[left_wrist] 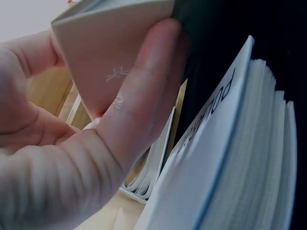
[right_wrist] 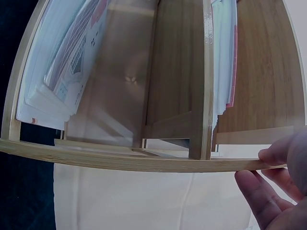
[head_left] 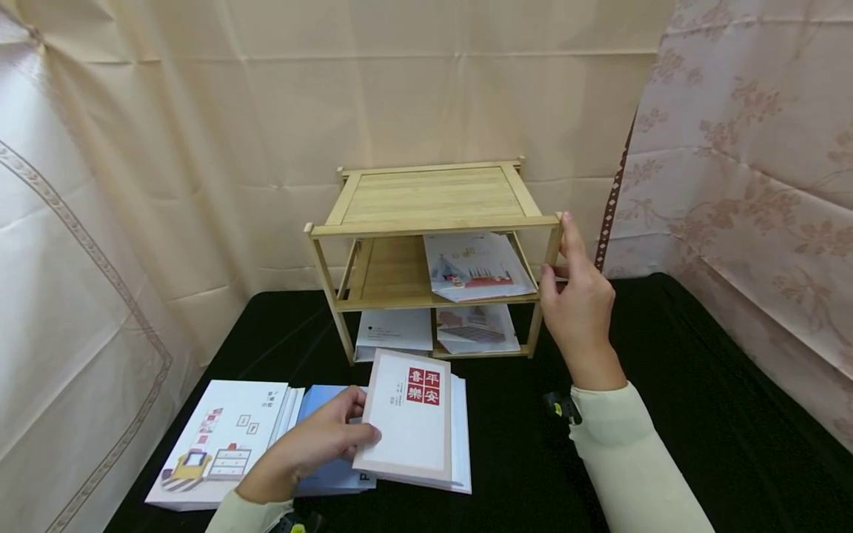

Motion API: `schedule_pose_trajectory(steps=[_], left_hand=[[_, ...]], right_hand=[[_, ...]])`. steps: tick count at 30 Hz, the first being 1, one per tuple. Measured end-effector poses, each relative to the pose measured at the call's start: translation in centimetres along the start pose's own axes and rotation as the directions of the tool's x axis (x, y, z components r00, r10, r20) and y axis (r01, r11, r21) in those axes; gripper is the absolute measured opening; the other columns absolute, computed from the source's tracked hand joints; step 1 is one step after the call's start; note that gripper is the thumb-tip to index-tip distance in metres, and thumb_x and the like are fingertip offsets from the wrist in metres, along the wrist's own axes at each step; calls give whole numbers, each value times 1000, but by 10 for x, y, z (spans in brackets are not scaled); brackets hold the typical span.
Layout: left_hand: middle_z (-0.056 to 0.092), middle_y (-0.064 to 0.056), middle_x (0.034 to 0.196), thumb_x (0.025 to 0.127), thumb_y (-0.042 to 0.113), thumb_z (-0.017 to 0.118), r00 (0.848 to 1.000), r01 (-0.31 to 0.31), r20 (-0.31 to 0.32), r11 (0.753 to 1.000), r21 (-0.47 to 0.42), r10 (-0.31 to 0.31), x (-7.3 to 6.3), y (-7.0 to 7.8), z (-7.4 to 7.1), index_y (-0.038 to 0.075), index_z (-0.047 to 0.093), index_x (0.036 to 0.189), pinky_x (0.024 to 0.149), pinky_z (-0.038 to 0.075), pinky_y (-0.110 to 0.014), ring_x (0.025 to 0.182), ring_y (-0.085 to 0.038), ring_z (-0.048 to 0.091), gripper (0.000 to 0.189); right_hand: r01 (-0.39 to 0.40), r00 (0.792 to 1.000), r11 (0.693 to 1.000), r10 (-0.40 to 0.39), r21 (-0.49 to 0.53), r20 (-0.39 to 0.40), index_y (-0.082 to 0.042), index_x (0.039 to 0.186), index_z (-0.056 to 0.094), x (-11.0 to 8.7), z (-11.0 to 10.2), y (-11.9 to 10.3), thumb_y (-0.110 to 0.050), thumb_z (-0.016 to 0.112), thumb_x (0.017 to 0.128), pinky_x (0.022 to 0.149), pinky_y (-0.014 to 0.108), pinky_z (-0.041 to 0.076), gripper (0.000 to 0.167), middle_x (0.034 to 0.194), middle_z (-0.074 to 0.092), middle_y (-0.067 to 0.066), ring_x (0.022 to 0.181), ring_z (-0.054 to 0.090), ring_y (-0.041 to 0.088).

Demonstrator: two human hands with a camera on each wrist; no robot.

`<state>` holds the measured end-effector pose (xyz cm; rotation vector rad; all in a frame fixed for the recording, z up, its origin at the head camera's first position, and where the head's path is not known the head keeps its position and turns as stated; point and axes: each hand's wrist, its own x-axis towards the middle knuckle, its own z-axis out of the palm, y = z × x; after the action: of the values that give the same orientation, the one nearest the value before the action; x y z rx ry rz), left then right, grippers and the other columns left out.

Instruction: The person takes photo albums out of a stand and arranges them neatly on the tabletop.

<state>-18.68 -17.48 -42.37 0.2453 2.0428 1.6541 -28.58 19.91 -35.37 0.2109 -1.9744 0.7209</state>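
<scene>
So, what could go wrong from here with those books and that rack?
The left hand holds the red-stamped book only by one side, so it might slip. The right hand grips the wooden rack; a hard pull could perhaps shift it. The books on the middle shelf sit near its front edge, so a jolt might slide them out.

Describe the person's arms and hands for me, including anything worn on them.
The left hand and right hand are bare, with no gloves. The left sleeve and right sleeve are plain, pale greenish-cream, and reach the wrists. A small black device with a yellow-green mark shows at the left wrist and another at the right wrist.
</scene>
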Motion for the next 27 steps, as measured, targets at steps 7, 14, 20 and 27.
schedule_pose_trajectory(steps=[7,14,20,27], left_hand=[[59,-22,115,86,6,72,1000,-2,-14,996,86,3,0,-3,5,-7,43,123,66,63,-37,81,-26,71,49],[64,-16,100,86,7,75,999,-33,0,973,227,33,-1,-4,10,-8,51,115,60,63,-35,74,-20,70,40],[68,-9,84,86,10,78,999,-40,23,954,296,34,0,-4,13,-4,60,109,55,60,-30,65,-17,67,33],[68,-4,75,85,15,81,999,-38,20,916,399,33,2,-5,15,2,66,104,49,51,-27,55,-15,64,28]], right_hand=[[-2,1000,1000,2,-10,4,-27,162,35,0,0,0,-1,73,93,60,50,62,83,133,68,22,85,77,39],[-3,1000,1000,3,-14,13,-27,163,34,0,0,0,-2,70,95,61,50,63,81,134,67,22,86,77,39],[-10,1000,1000,10,-7,17,-27,163,33,0,0,-1,-2,70,95,61,50,63,81,136,67,22,88,77,40],[-20,999,1000,20,-4,25,-29,163,32,0,0,-1,-3,70,96,62,50,63,82,135,66,22,88,77,40]])
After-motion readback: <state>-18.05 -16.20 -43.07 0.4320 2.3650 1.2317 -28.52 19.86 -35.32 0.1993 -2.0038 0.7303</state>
